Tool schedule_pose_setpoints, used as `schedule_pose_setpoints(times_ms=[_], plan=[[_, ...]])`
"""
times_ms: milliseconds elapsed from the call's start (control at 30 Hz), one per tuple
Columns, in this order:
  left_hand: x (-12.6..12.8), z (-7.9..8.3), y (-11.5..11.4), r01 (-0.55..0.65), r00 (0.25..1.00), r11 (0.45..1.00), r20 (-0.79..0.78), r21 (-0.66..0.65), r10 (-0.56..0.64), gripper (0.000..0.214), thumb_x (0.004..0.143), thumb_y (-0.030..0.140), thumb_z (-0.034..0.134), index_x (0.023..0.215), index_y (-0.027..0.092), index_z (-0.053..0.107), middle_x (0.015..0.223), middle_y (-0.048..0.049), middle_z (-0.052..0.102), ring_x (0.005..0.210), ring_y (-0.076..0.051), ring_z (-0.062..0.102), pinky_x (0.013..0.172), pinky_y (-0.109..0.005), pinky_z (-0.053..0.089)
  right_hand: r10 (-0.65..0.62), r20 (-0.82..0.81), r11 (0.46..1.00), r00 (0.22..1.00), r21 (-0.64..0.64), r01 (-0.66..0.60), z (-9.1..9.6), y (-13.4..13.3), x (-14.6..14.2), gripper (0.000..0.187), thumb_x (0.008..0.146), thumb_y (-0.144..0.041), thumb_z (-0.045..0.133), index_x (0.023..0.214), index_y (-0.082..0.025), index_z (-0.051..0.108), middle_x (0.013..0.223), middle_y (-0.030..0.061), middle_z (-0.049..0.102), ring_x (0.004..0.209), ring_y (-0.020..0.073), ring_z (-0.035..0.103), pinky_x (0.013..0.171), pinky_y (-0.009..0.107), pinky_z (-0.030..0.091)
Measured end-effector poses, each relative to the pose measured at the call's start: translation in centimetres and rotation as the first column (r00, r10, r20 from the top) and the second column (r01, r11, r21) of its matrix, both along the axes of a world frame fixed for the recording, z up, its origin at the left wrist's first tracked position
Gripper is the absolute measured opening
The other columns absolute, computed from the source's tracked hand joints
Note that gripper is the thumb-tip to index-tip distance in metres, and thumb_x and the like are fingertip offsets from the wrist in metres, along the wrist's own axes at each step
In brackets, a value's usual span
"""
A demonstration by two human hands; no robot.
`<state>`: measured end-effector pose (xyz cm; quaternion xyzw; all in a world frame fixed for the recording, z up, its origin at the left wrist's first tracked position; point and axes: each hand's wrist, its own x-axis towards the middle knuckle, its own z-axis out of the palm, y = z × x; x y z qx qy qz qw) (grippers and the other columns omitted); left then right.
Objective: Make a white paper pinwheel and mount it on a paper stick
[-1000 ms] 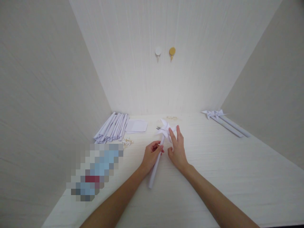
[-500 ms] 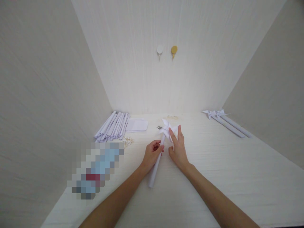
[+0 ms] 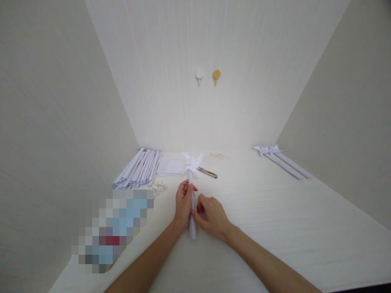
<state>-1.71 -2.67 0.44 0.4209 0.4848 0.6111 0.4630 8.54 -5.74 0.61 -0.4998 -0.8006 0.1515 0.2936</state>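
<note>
A white paper pinwheel (image 3: 192, 163) on a rolled-paper stick lies before me, its folded blades pointing away. My left hand (image 3: 184, 203) is closed around the upper part of the stick. Lower down, my right hand (image 3: 213, 215) has its thumb tip against the stick and its fingers curled; the fingertips are partly hidden. Beside the blades, on their right, lies a small cutting tool (image 3: 208, 173) that looks like thread snips.
Several rolled paper sticks (image 3: 139, 169) are heaped at the back left, near flat paper sheets (image 3: 171, 167) and small pale pieces (image 3: 159, 187). Two finished pinwheels (image 3: 282, 162) lie at the back right. A blurred-out object (image 3: 117, 232) is at the left. Two hooks (image 3: 216, 75) hang on the back wall.
The pinwheel and my left hand have shifted left, uncovering the cutting tool's handle. My right hand has left the blades and come down to the lower stick, its fingers now curled.
</note>
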Motion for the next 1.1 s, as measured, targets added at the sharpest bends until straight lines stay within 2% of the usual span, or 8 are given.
schedule_pose_setpoints(times_ms=[100, 233, 433, 567, 733, 900, 1000, 1100], plan=[[0.0, -0.2, 0.0, 0.024, 0.997, 1.000, 0.078, -0.015, -0.023, 0.025, 0.073, 0.036, 0.052, 0.089, 0.018, 0.047, 0.068, 0.0038, 0.052, 0.052, -0.007, 0.040, 0.050, -0.020, 0.036, -0.019, -0.062, 0.997, 0.998, -0.079, 0.014, 0.1, -0.4, -0.9, 0.016, 0.067, -0.021, 0.049, 0.063, -0.021, 0.034, 0.058, -0.0023, 0.049, 0.053, 0.0126, 0.042, 0.055, 0.026, 0.030], [0.2, -0.3, 0.2, 0.037, 0.995, 0.999, 0.088, 0.021, -0.039, 0.028, 0.073, 0.039, 0.053, 0.090, 0.019, 0.046, 0.067, 0.0036, 0.054, 0.055, -0.008, 0.045, 0.052, -0.020, 0.038, -0.099, -0.270, 0.977, 0.958, -0.210, 0.042, -0.2, -0.5, -1.7, 0.019, 0.059, -0.013, 0.048, 0.065, -0.022, 0.032, 0.055, -0.0049, 0.042, 0.050, 0.0111, 0.039, 0.048, 0.023, 0.026], [0.5, -0.3, -0.1, 0.073, 0.995, 0.995, 0.059, 0.074, -0.078, 0.033, 0.073, 0.040, 0.052, 0.098, 0.019, 0.044, 0.087, -0.0028, 0.059, 0.072, -0.011, 0.054, 0.063, -0.024, 0.044, -0.157, -0.389, 0.974, 0.908, -0.210, 0.079, 0.0, 0.0, -0.5, 0.018, 0.062, -0.009, 0.044, 0.066, -0.022, 0.031, 0.053, -0.0070, 0.039, 0.048, 0.0097, 0.036, 0.047, 0.021, 0.025], [0.5, -0.7, 0.0, 0.102, 0.992, 0.995, 0.071, -0.017, -0.100, 0.036, 0.070, 0.038, 0.054, 0.098, 0.018, 0.043, 0.091, -0.0043, 0.058, 0.070, -0.012, 0.055, 0.059, -0.025, 0.042, -0.203, -0.316, 0.976, 0.927, -0.144, 0.165, 0.5, 1.6, 3.7, 0.010, 0.073, -0.019, 0.045, 0.071, -0.022, 0.036, 0.056, -0.0050, 0.045, 0.052, 0.0115, 0.041, 0.049, 0.022, 0.030], [0.5, -1.0, 0.4, 0.102, 0.994, 0.994, 0.049, -0.041, -0.100, 0.033, 0.064, 0.031, 0.055, 0.093, 0.017, 0.044, 0.080, -0.0010, 0.056, 0.062, -0.010, 0.054, 0.057, -0.024, 0.040, -0.300, -0.044, 0.953, 0.953, 0.017, 0.301, 1.7, 4.1, 11.9, 0.010, 0.081, -0.026, 0.037, 0.072, -0.022, 0.037, 0.058, -0.0016, 0.050, 0.054, 0.0143, 0.047, 0.052, 0.024, 0.032], [0.8, -0.9, 0.3, 0.140, 0.990, 0.990, -0.027, -0.020, -0.141, 0.030, 0.061, 0.026, 0.053, 0.089, 0.019, 0.046, 0.074, 0.0011, 0.056, 0.056, -0.010, 0.052, 0.053, -0.024, 0.038, -0.544, 0.255, 0.839, 0.800, 0.154, 0.522, 2.1, 6.3, 19.5, 0.013, 0.084, -0.019, 0.032, 0.085, -0.018, 0.045, 0.071, 0.0086, 0.062, 0.062, 0.0189, 0.057, 0.056, 0.026, 0.036], [0.9, -0.9, 0.3, 0.142, 0.989, 0.990, -0.049, -0.022, -0.142, 0.029, 0.060, 0.025, 0.053, 0.087, 0.019, 0.047, 0.072, 0.0013, 0.056, 0.055, -0.010, 0.052, 0.052, -0.024, 0.038, -0.632, 0.302, 0.773, 0.714, 0.172, 0.611, 1.7, 7.3, 22.6, 0.024, 0.082, -0.016, 0.036, 0.104, -0.012, 0.045, 0.087, 0.0148, 0.065, 0.075, 0.0216, 0.061, 0.063, 0.028, 0.039], [0.9, -0.9, 0.3, 0.137, 0.989, 0.990, -0.059, -0.031, -0.138, 0.028, 0.058, 0.024, 0.053, 0.085, 0.018, 0.048, 0.071, 0.0011, 0.056, 0.054, -0.010, 0.052, 0.052, -0.025, 0.039, -0.664, 0.345, 0.738, 0.664, 0.154, 0.657, 0.9, 8.0, 24.5, 0.025, 0.083, -0.015, 0.036, 0.103, -0.009, 0.050, 0.092, 0.0179, 0.065, 0.084, 0.0235, 0.061, 0.073, 0.030, 0.041]])
